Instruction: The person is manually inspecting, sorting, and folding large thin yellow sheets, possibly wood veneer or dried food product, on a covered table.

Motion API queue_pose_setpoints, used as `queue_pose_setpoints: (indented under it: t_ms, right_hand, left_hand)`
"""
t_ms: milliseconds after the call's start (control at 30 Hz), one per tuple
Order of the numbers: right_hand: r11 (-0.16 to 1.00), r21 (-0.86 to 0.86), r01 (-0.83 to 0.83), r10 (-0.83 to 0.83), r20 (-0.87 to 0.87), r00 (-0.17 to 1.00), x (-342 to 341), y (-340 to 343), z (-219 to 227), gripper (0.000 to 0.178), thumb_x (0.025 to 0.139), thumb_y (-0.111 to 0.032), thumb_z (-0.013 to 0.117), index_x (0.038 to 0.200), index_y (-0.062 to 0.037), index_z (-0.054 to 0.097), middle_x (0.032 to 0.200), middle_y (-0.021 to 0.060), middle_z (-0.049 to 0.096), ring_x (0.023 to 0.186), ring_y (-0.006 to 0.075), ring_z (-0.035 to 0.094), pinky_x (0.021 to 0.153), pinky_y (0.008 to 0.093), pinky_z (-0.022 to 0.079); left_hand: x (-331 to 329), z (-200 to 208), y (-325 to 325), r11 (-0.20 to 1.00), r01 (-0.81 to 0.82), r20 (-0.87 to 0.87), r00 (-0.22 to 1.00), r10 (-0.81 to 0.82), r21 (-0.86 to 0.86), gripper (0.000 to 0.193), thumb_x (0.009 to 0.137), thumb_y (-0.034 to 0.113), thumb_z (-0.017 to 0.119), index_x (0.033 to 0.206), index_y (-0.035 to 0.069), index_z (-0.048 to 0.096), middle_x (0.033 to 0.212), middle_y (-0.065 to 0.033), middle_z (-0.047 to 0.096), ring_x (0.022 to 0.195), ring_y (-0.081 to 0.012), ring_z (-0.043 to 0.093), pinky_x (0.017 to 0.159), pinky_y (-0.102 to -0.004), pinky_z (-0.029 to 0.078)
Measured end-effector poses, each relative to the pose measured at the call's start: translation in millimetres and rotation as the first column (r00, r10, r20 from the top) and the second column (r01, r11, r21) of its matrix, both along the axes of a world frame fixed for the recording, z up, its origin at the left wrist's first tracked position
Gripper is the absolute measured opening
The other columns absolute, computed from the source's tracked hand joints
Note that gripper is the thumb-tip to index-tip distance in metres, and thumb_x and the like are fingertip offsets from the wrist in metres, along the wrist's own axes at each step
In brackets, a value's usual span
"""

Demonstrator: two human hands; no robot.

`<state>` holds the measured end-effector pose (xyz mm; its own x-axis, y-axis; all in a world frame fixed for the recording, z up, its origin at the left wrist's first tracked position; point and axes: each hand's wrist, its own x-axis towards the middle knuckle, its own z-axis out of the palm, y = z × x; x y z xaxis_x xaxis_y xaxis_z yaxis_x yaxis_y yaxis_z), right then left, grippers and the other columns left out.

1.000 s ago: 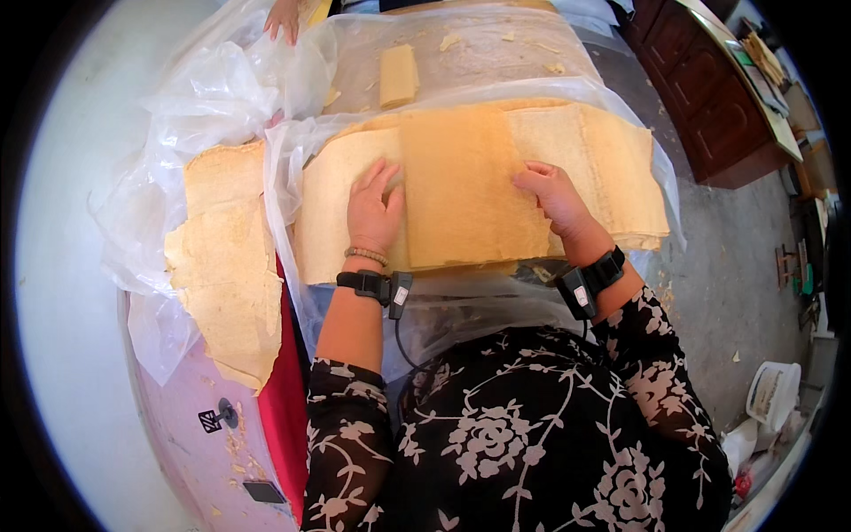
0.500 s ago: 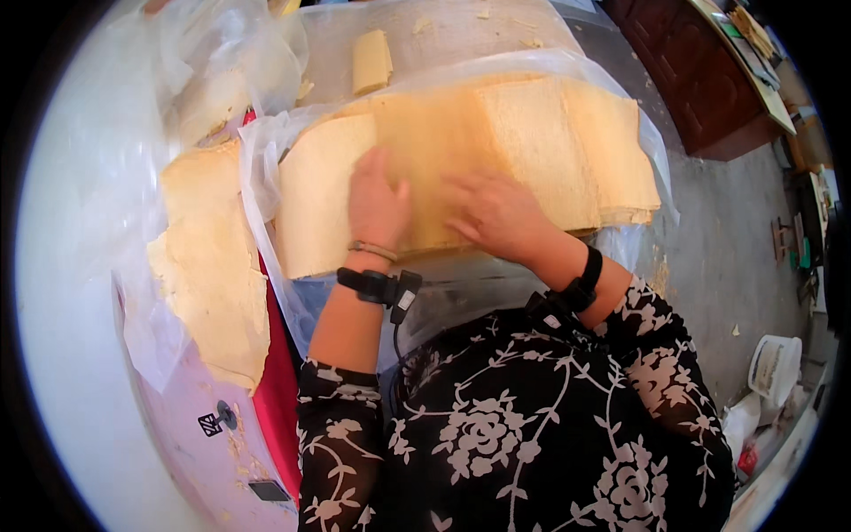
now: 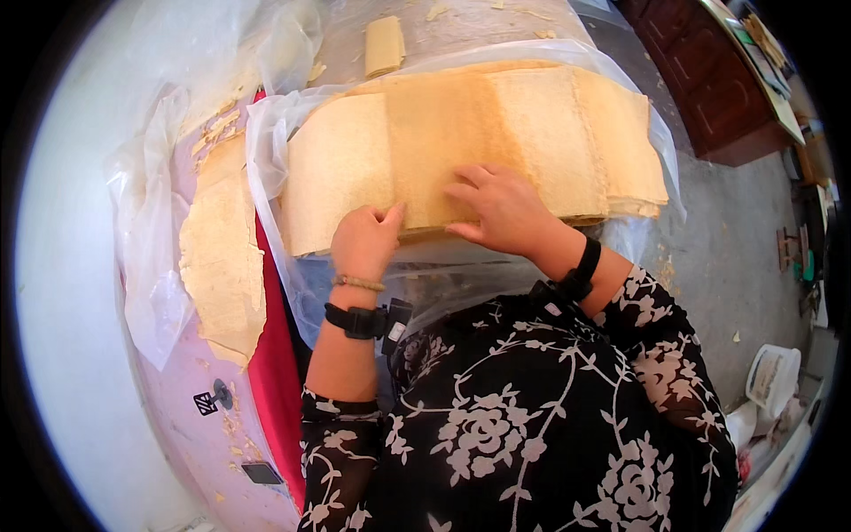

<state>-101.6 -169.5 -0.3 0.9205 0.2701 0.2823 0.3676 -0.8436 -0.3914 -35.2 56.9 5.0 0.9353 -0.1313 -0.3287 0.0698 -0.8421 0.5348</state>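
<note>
A thick stack of thin, pale yellow sheets (image 3: 337, 168) lies in front of me on clear plastic; I cannot tell their material. A darker amber band (image 3: 434, 124) runs across its middle. My left hand (image 3: 365, 241) is at the stack's near edge, fingers curled and thumb pressed toward them on the edge of the top sheet. Right of it, my right hand (image 3: 501, 208) rests over the amber band near the front edge, its fingers apart and holding nothing. A bracelet and black straps circle my wrists.
A torn yellow sheet (image 3: 226, 257) lies at the left beside red cloth (image 3: 277, 381). Beyond the stack sits a small folded yellow bundle (image 3: 384, 46). Crumpled plastic (image 3: 151, 213) is at far left, a dark cabinet (image 3: 709, 80) at far right, a white bucket (image 3: 773, 377) on the floor.
My left hand has drawn back toward me from the middle of the stack to its near edge. My right hand has shifted slightly and is no longer blurred.
</note>
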Motion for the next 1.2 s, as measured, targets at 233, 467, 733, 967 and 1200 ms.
queue_pose_setpoints:
  t_ms: [233, 467, 733, 967, 1200]
  right_hand:
    - [1.0, 0.012, 0.017, -0.017, 0.002, 1.0, 6, -7, -8, 0.042, 0.073, -0.031, 0.078, 0.11, -0.0116, 0.068, 0.114, 0.0086, 0.061, 0.099, 0.0309, 0.06, 0.085, 0.0412, 0.05]
    - [0.996, -0.075, 0.049, -0.048, 0.017, 0.999, 1, 9, 10, 0.049, 0.075, -0.043, 0.076, 0.114, -0.0142, 0.067, 0.11, 0.0089, 0.062, 0.095, 0.0308, 0.062, 0.08, 0.0411, 0.051]
    - [0.983, -0.044, 0.176, -0.178, -0.043, 0.983, 8, 34, 5, 0.047, 0.079, -0.053, 0.07, 0.098, -0.0098, 0.066, 0.089, 0.0141, 0.063, 0.086, 0.0329, 0.065, 0.071, 0.0438, 0.052]
    - [0.955, -0.031, 0.295, -0.296, -0.022, 0.955, 17, 48, -12, 0.028, 0.087, -0.037, 0.064, 0.087, -0.01, 0.067, 0.09, 0.0146, 0.062, 0.085, 0.033, 0.066, 0.07, 0.0453, 0.052]
    - [0.778, 0.424, 0.464, -0.315, -0.376, 0.872, 42, -23, -32, 0.022, 0.095, -0.024, 0.058, 0.086, -0.0051, 0.063, 0.074, 0.0061, 0.062, 0.066, 0.0195, 0.06, 0.061, 0.0349, 0.049]
  left_hand:
    - [4, -17, -2, 0.858, -0.282, -0.37, 0.922, 0.118, -0.43, 0.037, 0.089, 0.04, 0.069, 0.076, 0.005, 0.065, 0.058, -0.0033, 0.061, 0.045, -0.0121, 0.056, 0.042, -0.0241, 0.042]
    - [20, -9, -16, 0.945, 0.01, 0.081, 0.997, 0.018, -0.327, 0.025, 0.086, 0.027, 0.066, 0.077, 0.003, 0.065, 0.062, -0.0027, 0.059, 0.049, -0.0089, 0.052, 0.044, -0.0238, 0.042]
    - [14, 12, -24, 0.769, -0.158, -0.154, 0.985, 0.079, -0.619, 0.024, 0.087, 0.023, 0.066, 0.074, 0.003, 0.065, 0.068, -0.0015, 0.061, 0.056, -0.0083, 0.052, 0.054, -0.0231, 0.045]
    - [28, -13, -14, 0.778, 0.026, 0.022, 1.0, -0.016, -0.628, 0.023, 0.091, 0.024, 0.066, 0.083, 0.002, 0.068, 0.072, -0.0002, 0.061, 0.066, -0.0083, 0.055, 0.061, -0.0227, 0.045]
    - [23, -20, -14, 0.898, 0.407, 0.522, 0.809, -0.27, -0.168, 0.029, 0.084, 0.006, 0.063, 0.114, 0.004, 0.067, 0.107, -0.0111, 0.062, 0.09, -0.025, 0.063, 0.081, -0.0352, 0.052]
